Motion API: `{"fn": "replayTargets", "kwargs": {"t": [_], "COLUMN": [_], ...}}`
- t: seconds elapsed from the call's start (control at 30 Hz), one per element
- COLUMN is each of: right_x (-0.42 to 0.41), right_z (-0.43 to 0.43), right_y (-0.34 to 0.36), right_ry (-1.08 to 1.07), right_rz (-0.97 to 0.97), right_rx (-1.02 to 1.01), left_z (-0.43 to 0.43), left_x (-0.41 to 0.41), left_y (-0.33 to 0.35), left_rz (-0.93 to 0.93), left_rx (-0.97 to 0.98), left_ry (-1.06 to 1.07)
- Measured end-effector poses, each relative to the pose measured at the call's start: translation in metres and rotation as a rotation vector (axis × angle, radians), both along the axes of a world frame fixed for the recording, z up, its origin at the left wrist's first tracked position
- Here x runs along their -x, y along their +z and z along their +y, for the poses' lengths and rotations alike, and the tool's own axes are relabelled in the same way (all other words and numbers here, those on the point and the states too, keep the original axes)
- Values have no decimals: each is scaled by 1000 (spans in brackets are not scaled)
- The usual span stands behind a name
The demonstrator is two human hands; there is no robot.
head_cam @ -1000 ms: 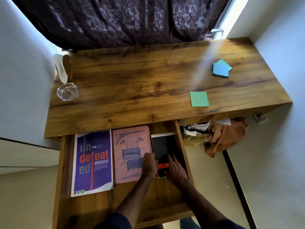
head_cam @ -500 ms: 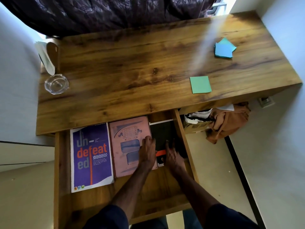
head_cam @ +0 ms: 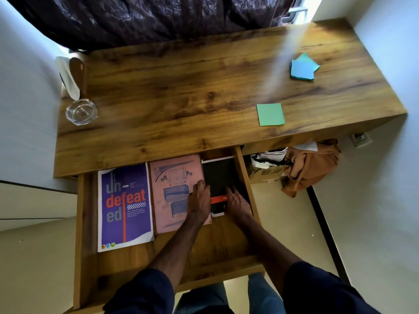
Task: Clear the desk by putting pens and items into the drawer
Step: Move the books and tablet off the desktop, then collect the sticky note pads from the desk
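Note:
The wooden drawer stands pulled out under the desk. Inside lie a purple "undefeated" book, a pink booklet and a black notepad with a red band, at the drawer's right side. My left hand rests with straight fingers on the notepad's left edge, over the pink booklet. My right hand presses flat on the notepad's right part. On the desk lie a green sticky note and a blue and green pile of notes.
A glass ashtray sits at the desk's left end, beside a wooden holder with paper. A dark curtain hangs behind the desk. An orange cloth and a box lie under the desk's right part.
Both hands have slid the black notepad further into the drawer, so its spiral top now sits under the desk edge. The camera has tilted slightly.

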State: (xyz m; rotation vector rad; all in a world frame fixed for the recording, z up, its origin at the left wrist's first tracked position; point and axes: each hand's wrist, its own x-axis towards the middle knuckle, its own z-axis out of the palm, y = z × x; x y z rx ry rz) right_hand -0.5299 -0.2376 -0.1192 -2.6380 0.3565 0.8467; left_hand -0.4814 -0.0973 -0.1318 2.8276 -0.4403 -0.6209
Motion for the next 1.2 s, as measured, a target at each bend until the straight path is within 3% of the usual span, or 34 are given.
{"fn": "replayTargets", "kwargs": {"t": [0.27, 0.5, 0.87, 1.03, 1.2], "right_x": [23, 52, 80, 52, 14], "right_z": [-29, -100, -267, -296, -310], "right_y": [51, 118, 188, 191, 186], "right_ry": [-15, -50, -108, -49, -58], "right_rz": [-353, -621, -748, -747, -675], "right_rx": [-182, -203, -234, -237, -239], "left_z": [-20, -98, -259, -279, -285], "left_x": [39, 74, 96, 68, 7], "left_y": [54, 104, 175, 190, 192], "left_rz": [-57, -145, -179, -203, -234], "left_rx": [92, 214, 296, 279, 243], "left_ry": [71, 55, 22, 8, 132]}}
